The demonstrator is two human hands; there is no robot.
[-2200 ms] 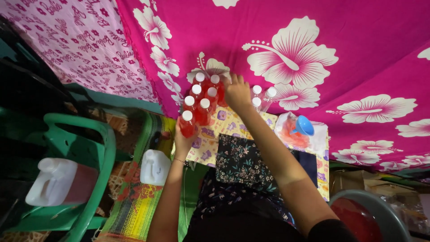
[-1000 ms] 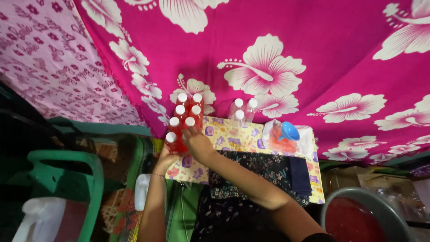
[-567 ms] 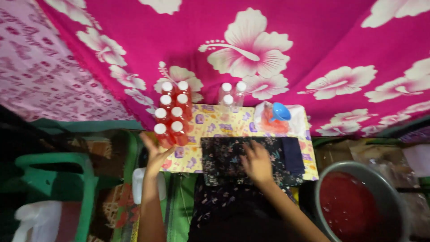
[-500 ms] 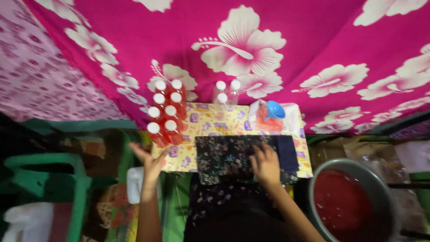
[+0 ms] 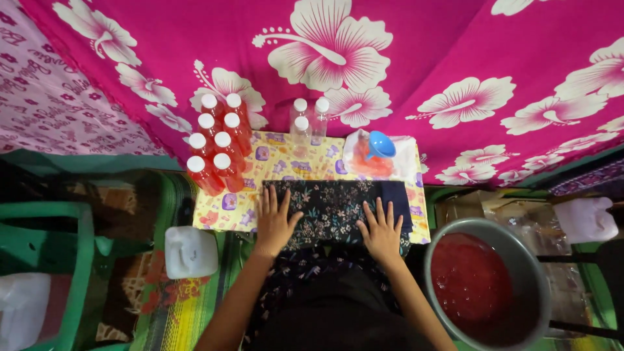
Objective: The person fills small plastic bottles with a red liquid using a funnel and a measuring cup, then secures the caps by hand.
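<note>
My left hand (image 5: 273, 220) and my right hand (image 5: 381, 229) lie flat, fingers spread, on a dark flowered cloth (image 5: 331, 205) that covers the near part of a small table (image 5: 286, 159) with a yellow patterned top. Neither hand holds anything. Several white-capped bottles of red drink (image 5: 218, 143) stand in a cluster at the table's far left, just beyond my left hand. Three clear empty bottles (image 5: 305, 123) stand at the far middle. A blue funnel (image 5: 380, 144) rests on a clear bag with red contents (image 5: 370, 162) at the far right.
A grey metal basin of red liquid (image 5: 478, 286) sits low at the right. A white jerrycan (image 5: 190, 252) stands left of my knees, another (image 5: 585, 220) at far right. A green plastic chair (image 5: 45, 260) is at the left. Pink flowered cloth (image 5: 390, 71) hangs behind the table.
Both hands came down from the cluster of red bottles and now rest flat on the dark cloth. The view tilted down, bringing the basin into sight.
</note>
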